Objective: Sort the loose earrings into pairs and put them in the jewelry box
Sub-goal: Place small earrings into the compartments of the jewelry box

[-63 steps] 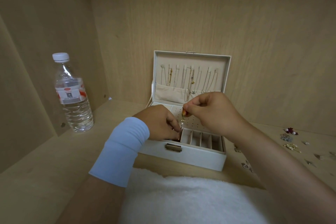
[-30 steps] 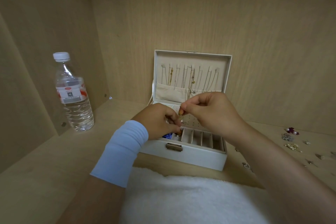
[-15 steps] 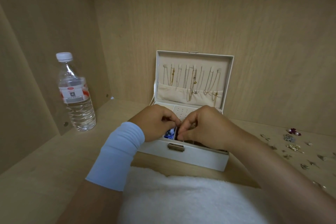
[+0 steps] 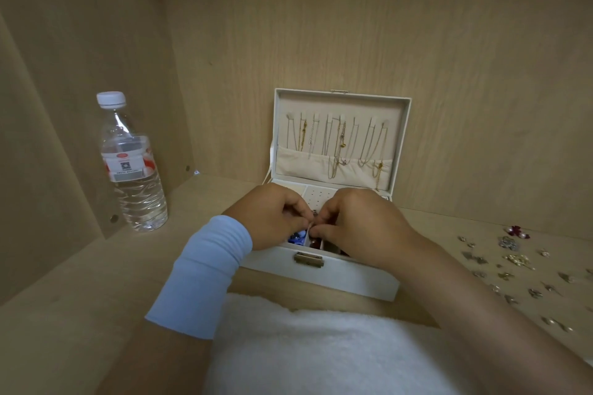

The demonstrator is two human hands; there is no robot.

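Head view: both hands met over the front of the open box (image 4: 321,279).
Right hand (image 4: 356,224): fingers curled, tips pinching a tiny earring (image 4: 314,212), mostly hidden and too small to make out.
Left hand (image 4: 272,218): fingers curled, tips touching the right hand's tips; whether it gripped anything could not be told.
Wristband (image 4: 205,276): pale blue, on the left forearm.
Box: directly under both hands, white, with a brass latch (image 4: 308,260) just below the fingertips.
Compartments: largely covered by the hands; blue pieces (image 4: 295,237) showed under the left fingers.
Lid (image 4: 340,99): upright beyond the hands, with chains (image 4: 337,144) hanging inside.
Loose earrings (image 4: 513,261): scattered on the shelf, well to the right of the right forearm.
Bottle (image 4: 133,163): upright, capped, far to the left of the left hand.
Towel (image 4: 321,346): white, between the forearms, nearer than the box.
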